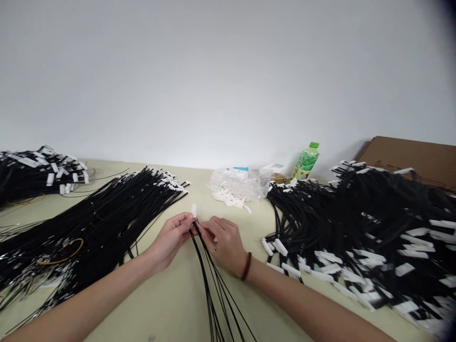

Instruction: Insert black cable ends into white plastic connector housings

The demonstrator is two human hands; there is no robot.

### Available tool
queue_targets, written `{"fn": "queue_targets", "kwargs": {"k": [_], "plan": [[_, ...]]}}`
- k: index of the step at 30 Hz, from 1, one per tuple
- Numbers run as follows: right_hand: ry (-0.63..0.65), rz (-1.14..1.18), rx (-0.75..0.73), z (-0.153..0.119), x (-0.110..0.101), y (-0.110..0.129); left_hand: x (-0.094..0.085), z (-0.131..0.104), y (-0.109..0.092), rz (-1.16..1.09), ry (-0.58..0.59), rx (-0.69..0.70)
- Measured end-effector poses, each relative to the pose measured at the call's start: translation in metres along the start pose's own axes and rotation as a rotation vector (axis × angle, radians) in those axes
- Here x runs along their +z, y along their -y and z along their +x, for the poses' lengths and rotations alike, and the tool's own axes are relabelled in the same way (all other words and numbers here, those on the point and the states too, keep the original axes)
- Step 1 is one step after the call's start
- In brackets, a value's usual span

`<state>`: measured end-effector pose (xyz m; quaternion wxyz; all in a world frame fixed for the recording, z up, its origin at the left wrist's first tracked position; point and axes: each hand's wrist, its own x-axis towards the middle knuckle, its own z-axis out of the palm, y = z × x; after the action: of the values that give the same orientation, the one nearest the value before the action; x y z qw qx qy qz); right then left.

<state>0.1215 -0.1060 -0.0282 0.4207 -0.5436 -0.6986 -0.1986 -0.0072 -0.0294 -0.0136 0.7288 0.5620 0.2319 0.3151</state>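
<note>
Near the middle of the table, my left hand (175, 235) pinches a small white plastic connector (194, 210), which stands upright above the fingertips. Close beside it, my right hand (223, 241) has its thumb and fingers pressed together on the black cables (210, 270) just below the connector. Several thin cables hang from both hands toward the table's front edge. The fingertips hide where the cable ends meet the connector. A dark band (246, 266) circles my right wrist.
A large cable bundle (142, 199) lies to the left, another pile (42, 171) behind it. White-ended cables (327, 209) heap up on the right. At the back are a clear bag (245, 183) with loose white connectors (228, 197), a green-capped bottle (306, 161) and cardboard (406, 154).
</note>
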Motion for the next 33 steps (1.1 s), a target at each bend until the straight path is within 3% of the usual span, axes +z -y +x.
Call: {"fn": "queue_targets", "kwargs": {"k": [33], "plan": [[0.030,0.016,-0.016,0.0009,-0.0010,0.0012,-0.0002,0.0005,0.0014,0.002,-0.003,0.003]]}}
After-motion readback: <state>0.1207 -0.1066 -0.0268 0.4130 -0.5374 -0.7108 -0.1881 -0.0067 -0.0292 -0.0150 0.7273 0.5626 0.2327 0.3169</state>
